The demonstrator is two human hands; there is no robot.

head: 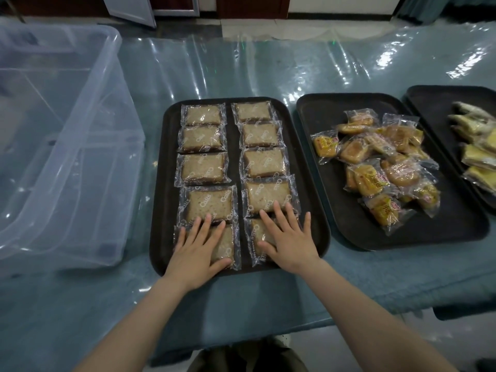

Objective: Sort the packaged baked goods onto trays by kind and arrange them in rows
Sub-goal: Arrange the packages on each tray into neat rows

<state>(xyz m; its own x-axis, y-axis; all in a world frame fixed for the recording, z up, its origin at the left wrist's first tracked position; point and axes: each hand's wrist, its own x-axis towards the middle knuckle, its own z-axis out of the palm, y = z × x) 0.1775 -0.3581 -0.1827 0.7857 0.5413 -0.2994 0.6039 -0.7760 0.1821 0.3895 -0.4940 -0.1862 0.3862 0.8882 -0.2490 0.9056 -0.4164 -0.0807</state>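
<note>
Both hands lie flat, fingers straight and spread, near the front edge of the left tray. Left hand presses the nearest packet of the left row; right hand presses the nearest packet of the right row. Neither grips anything. Judging by the flat palms, they are squaring the last two packets into line.

Brown cake slices in clear, crinkly wrappers with white print fill this dark, rounded-corner tray in two rows of five, each packet just beside the next, so this kind looks sorted and arranged.

On the middle tray, yellow-orange wrapped pastries sit in a loose, overlapping pile, not yet in rows. At the far right a third tray holds yellow wrapped pieces, partly cut off.

A clear plastic bin stands to the left on the desk, which has a glossy, wrinkled film over blue cloth.
</note>
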